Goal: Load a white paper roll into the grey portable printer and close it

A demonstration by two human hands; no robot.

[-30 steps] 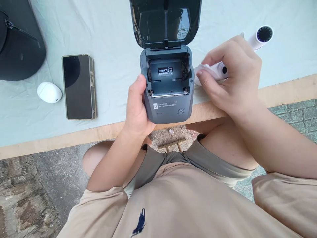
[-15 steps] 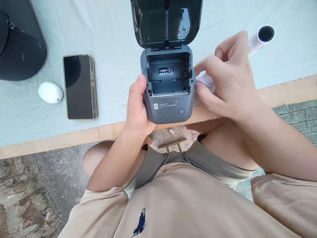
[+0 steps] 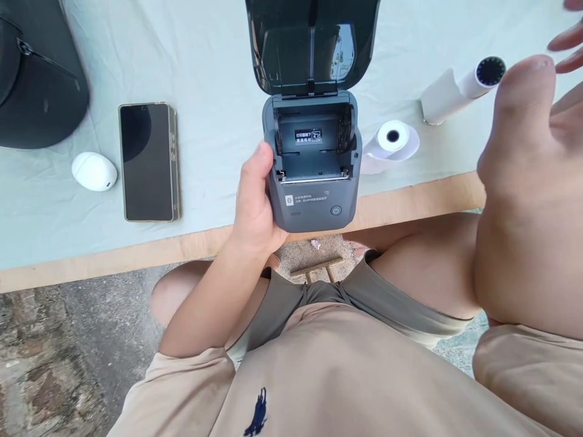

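My left hand [image 3: 257, 203] holds a dark grey label printer [image 3: 314, 200] at its left side, the thumb on the edge. The printer's glossy black lid [image 3: 312, 48] stands raised, and its paper bay shows a small label but no roll. Right of the printer lies a small white paper roll [image 3: 392, 136] with a loose curl around it. My right hand [image 3: 537, 115] is raised at the right edge, close to the camera, with its fingers spread and nothing in them. Just left of it is a white roll of paper with a black end [image 3: 444, 97].
A black phone [image 3: 146, 162] in a case lies on the cloth at the left, with a white oval case [image 3: 93, 171] beside it. A black bag [image 3: 40, 79] fills the upper left corner. The table's wooden edge [image 3: 200, 244] runs across in front of me.
My right hand has let go of the small white roll and moved right, its fingers now apart. Both rolls are uncovered. The printer remains in my left hand.
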